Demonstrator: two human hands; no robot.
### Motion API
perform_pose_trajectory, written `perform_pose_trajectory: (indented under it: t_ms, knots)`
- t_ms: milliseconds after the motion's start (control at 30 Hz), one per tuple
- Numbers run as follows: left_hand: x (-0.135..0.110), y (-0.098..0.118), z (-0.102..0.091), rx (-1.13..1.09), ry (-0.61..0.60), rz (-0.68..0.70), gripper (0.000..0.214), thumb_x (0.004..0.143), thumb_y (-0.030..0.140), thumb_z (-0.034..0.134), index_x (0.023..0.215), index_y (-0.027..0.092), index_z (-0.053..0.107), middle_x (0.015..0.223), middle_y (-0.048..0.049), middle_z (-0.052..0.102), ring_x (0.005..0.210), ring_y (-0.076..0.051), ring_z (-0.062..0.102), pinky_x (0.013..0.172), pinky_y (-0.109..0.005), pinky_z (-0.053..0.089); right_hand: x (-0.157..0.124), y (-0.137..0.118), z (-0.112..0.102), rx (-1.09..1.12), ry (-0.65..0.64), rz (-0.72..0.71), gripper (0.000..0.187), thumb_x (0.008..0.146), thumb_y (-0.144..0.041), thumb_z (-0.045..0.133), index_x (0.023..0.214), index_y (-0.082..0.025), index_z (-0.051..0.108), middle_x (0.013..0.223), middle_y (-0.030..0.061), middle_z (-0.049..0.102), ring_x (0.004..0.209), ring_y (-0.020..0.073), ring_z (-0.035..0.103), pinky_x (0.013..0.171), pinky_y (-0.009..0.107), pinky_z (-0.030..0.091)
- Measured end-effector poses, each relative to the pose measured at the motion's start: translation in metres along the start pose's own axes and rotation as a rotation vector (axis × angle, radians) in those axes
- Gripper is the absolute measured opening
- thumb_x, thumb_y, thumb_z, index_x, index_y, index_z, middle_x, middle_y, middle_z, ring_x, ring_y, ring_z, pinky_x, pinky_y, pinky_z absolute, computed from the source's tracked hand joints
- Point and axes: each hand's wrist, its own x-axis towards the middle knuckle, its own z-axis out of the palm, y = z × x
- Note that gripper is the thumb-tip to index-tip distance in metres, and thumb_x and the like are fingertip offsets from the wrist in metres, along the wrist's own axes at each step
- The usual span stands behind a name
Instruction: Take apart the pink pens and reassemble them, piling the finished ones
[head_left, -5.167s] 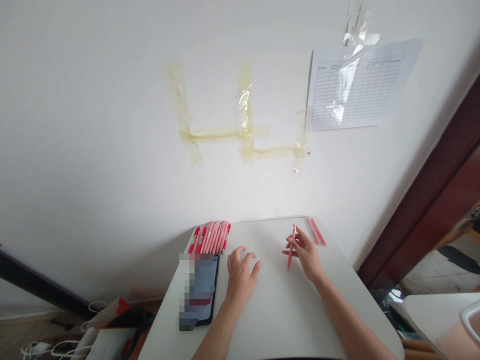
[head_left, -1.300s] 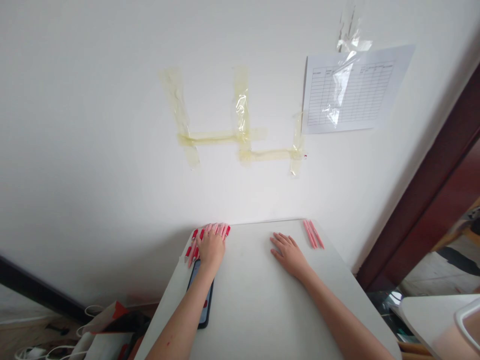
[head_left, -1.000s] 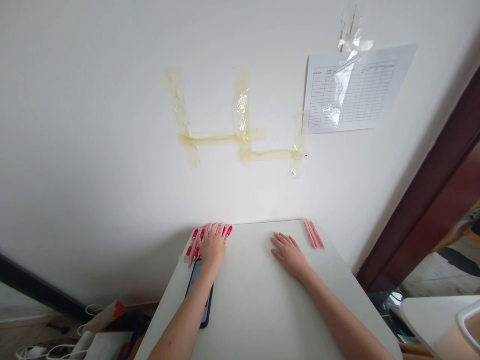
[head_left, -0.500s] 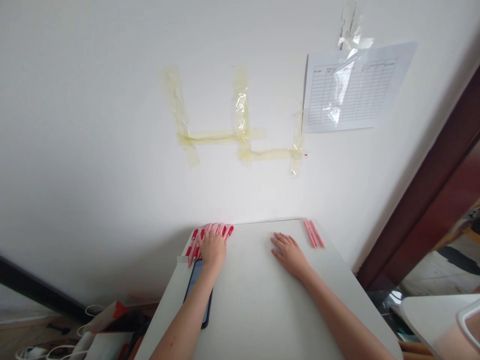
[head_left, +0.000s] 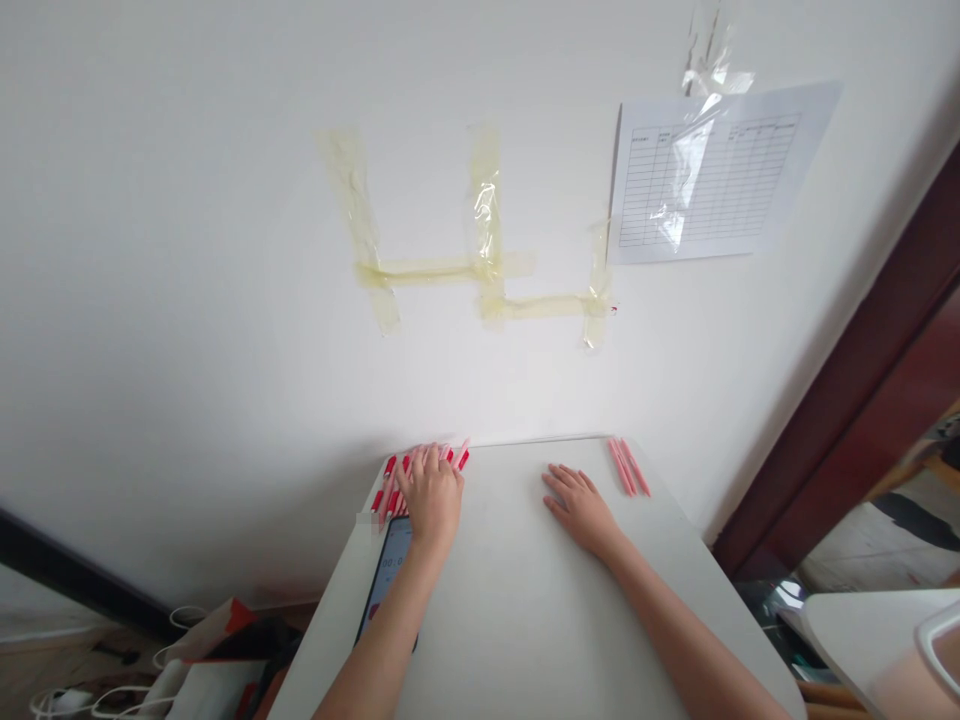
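Over a cluster of pink and red pens [head_left: 389, 488] at the table's far left corner, my left hand [head_left: 436, 500] reaches down with bent fingers. A pink pen [head_left: 463, 452] juts out beyond its fingers, and they appear closed on it; the fingertips are partly hidden. Below that wrist lies a black phone [head_left: 388, 570] with a lit screen showing digits, partly covered by my forearm. My right hand [head_left: 581, 508] rests flat on the tabletop, fingers spread, holding nothing. To its right, several pink pens [head_left: 628, 467] lie side by side near the far right corner.
The white table [head_left: 517, 600] stands against a white wall carrying yellowed tape [head_left: 435, 272] and a taped printed sheet [head_left: 697, 180]. On the floor at left are bags and white cables [head_left: 120, 700]. Another white surface [head_left: 877, 630] stands at right beside a dark red frame [head_left: 847, 450].
My left hand has shifted slightly right, and a pink pen now sticks out past its fingers. More of the phone screen shows. My right hand stays in place.
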Motion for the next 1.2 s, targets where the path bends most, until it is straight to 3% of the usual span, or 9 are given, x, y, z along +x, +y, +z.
perform_pose_trajectory:
  t_ms: [167,367,500,667,900,1200]
  knots:
    - [-0.027,0.028,0.001,-0.065,-0.001,0.086,0.027,0.092,0.021,0.044,0.089,0.023,0.071,0.14,-0.0086,0.061,0.134,-0.03,0.049,0.118,-0.058,0.03,0.0,0.004,0.002,0.022,0.017,-0.01,0.047,0.1,-0.038,0.046,0.145,-0.026,0.053,0.157,0.0072,0.044,0.147,0.025,0.037,0.123,0.049,0.027]
    - [-0.055,0.048,0.027,-0.231,-0.066,0.133,0.027,0.092,0.019,0.045,0.083,0.02,0.07,0.141,-0.0089,0.061,0.135,-0.031,0.052,0.116,-0.06,0.036,-0.001,0.006,-0.001,0.091,0.035,-0.021,0.052,0.095,-0.036,0.052,0.146,-0.026,0.052,0.155,0.007,0.047,0.145,0.0267,0.04,0.123,0.051,0.028]
    - [-0.065,0.048,0.043,-0.337,-0.11,0.168,0.024,0.093,0.02,0.046,0.088,0.021,0.07,0.139,-0.0084,0.062,0.138,-0.03,0.049,0.118,-0.064,0.032,-0.005,0.003,-0.007,0.186,0.074,-0.065,0.053,0.093,-0.031,0.054,0.146,-0.026,0.051,0.153,0.0069,0.049,0.142,0.0258,0.042,0.119,0.048,0.035]
    - [-0.069,0.044,0.053,-0.409,-0.129,0.226,0.022,0.092,0.018,0.048,0.089,0.022,0.07,0.135,-0.0075,0.064,0.139,-0.028,0.047,0.119,-0.062,0.033,-0.006,0.002,-0.01,0.244,0.086,-0.16,0.042,0.095,-0.027,0.055,0.136,-0.028,0.061,0.143,0.0069,0.059,0.136,0.0263,0.048,0.114,0.048,0.041]
    - [-0.07,0.039,0.056,-0.452,-0.095,0.226,0.02,0.092,0.02,0.051,0.09,0.024,0.071,0.129,-0.008,0.064,0.137,-0.029,0.048,0.119,-0.059,0.034,-0.004,0.004,-0.006,0.226,0.099,-0.195,0.023,0.098,-0.033,0.057,0.11,-0.03,0.076,0.127,0.0062,0.068,0.126,0.0247,0.055,0.107,0.042,0.046]
    - [-0.069,0.036,0.068,-0.512,0.005,0.206,0.007,0.084,0.02,0.064,0.083,0.022,0.071,0.118,-0.0091,0.065,0.125,-0.031,0.053,0.109,-0.056,0.043,-0.001,0.01,-0.002,0.305,0.163,-0.223,0.018,0.097,-0.029,0.061,0.103,-0.03,0.078,0.115,0.0073,0.071,0.111,0.0246,0.062,0.098,0.042,0.051]
